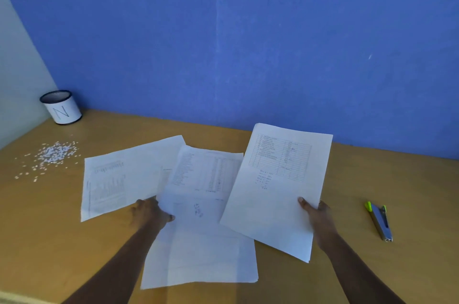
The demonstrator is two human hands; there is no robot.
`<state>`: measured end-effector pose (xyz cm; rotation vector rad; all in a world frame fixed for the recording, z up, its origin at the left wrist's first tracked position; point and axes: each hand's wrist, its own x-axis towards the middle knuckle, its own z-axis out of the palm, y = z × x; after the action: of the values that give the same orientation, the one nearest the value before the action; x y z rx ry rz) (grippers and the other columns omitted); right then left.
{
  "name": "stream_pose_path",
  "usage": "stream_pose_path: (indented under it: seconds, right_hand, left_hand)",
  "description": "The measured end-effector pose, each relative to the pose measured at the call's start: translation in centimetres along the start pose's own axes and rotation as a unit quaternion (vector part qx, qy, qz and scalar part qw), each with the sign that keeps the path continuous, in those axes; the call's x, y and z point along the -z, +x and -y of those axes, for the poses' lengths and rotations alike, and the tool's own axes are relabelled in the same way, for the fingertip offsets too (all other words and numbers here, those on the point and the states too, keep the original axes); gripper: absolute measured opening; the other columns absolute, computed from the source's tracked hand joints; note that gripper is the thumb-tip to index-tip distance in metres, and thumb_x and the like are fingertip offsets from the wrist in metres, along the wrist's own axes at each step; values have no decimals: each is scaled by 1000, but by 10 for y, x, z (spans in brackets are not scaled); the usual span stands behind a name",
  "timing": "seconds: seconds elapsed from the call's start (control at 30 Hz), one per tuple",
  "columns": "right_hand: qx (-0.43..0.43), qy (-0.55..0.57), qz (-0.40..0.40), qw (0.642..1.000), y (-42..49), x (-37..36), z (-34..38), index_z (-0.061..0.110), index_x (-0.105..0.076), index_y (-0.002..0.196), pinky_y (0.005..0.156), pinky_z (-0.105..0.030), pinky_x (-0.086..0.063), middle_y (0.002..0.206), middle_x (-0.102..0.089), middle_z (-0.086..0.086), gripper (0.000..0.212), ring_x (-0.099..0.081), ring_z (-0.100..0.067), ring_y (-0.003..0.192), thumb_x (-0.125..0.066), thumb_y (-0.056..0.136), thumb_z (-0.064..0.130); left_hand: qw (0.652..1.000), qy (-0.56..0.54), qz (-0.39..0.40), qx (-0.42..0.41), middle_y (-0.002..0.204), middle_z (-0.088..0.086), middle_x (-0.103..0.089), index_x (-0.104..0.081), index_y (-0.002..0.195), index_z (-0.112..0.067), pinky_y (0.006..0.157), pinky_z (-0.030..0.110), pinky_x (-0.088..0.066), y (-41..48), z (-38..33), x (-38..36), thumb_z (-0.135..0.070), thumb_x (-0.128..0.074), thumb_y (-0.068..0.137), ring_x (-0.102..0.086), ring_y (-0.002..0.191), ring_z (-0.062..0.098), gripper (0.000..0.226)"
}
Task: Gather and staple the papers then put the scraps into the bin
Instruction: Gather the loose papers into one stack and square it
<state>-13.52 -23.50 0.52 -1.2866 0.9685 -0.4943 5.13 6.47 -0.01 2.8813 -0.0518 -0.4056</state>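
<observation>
1. The papers [206, 174] are three thin printed sheets fanned across the middle of the bench [372, 179]. The left sheet [119, 179] lies flat, the middle sheet [198, 249] covers its near corner, and the right sheet [285, 187] overlaps the middle one's right side.
2. The right hand [316, 214] pinches the right sheet at its right edge, thumb on top. The left hand [151, 213] grips the middle sheet's left edge, thumb on top.
3. They look light, floppy and slick against one another. Held by a corner they would likely sag or crease, so a grip midway along a long edge suits better, then squaring the stack on the bench.
4. The stapler [380, 223] lies to the right, well apart, with bare bench between. The wall [248, 43] stands close behind, and the middle sheet's near end seems close to the bench's front edge.
5. The scraps [52, 154] are tiny and scattered at far left, near the bin [62, 107] in the corner. A swept sheet could easily scatter them.
</observation>
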Motion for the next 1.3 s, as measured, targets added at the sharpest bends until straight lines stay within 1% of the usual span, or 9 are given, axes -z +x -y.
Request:
stream_pose_path:
  seconds: [0.3,0.43,0.57,0.73,0.83,0.97,1.07,1.17,1.3]
  right_hand:
    - [-8,-4,0,1000,-8,-9,-8,-3,-59,111,64,-29,-49,106,-64,-17,28,-61,-31,91,-62,87,11]
    - [-9,1,-7,1000,-10,-6,-9,-3,-59,112,65,-28,-49,105,-64,-17,27,-60,-31,90,-61,87,10]
    - [-6,-1,-17,1000,-11,-4,-10,-3,-59,111,65,-28,-49,104,-64,-17,27,-60,-31,89,-62,87,10]
    - [-1,-5,-19,1000,-10,-1,-11,-2,-58,112,66,-30,-49,104,-64,-15,28,-60,-30,90,-62,87,11]
    - [-2,-8,-23,1000,-9,-1,-11,-2,-59,111,77,-36,-49,104,-64,-16,28,-60,-30,89,-62,87,11]
    - [2,-10,-25,1000,-10,-1,-9,-1,-59,110,73,-34,-48,103,-63,-15,26,-60,-30,88,-62,87,11]
    - [4,-11,-26,1000,-10,-2,-9,-1,-59,111,76,-36,-47,105,-63,-15,27,-60,-30,90,-62,87,11]
    - [-1,-17,-27,999,-9,-2,-11,0,-59,111,79,-37,-48,107,-65,-16,27,-61,-31,91,-63,87,13]
    - [-5,-19,-27,999,-12,1,-10,0,-59,109,70,-34,-49,103,-64,-15,26,-60,-30,87,-62,87,13]
  left_hand:
    - [990,-117,40,72,124,21,-49,-34,122,1,96,40,-42,2,-4,3,-16,-83,64,-46,120,35,78]
    - [988,-117,62,84,126,20,-51,-33,124,2,97,39,-43,6,-4,6,-17,-84,63,-48,121,35,82]
    - [991,-72,83,72,127,16,-54,-36,129,1,96,34,-47,7,-4,9,-30,-84,63,-53,118,30,87]
    - [989,-85,92,80,126,16,-55,-42,129,2,95,35,-48,9,-4,7,-27,-83,65,-53,117,30,81]
    - [994,-68,52,74,123,16,-55,-44,123,2,97,34,-45,6,-4,5,-26,-81,67,-50,117,30,73]
    - [997,-42,23,63,125,12,-51,-41,122,-1,97,30,-41,0,-8,4,-32,-78,71,-46,119,27,71]
    - [989,-106,29,99,130,16,-46,-33,127,3,98,31,-40,-3,-13,5,-22,-78,72,-45,122,29,76]
    - [968,-219,37,115,132,21,-43,-33,130,4,92,33,-39,-3,-13,5,-2,-68,78,-44,122,35,63]
    - [970,-217,53,99,129,21,-47,-37,130,0,92,37,-41,-3,-7,7,-1,-69,75,-49,118,35,64]
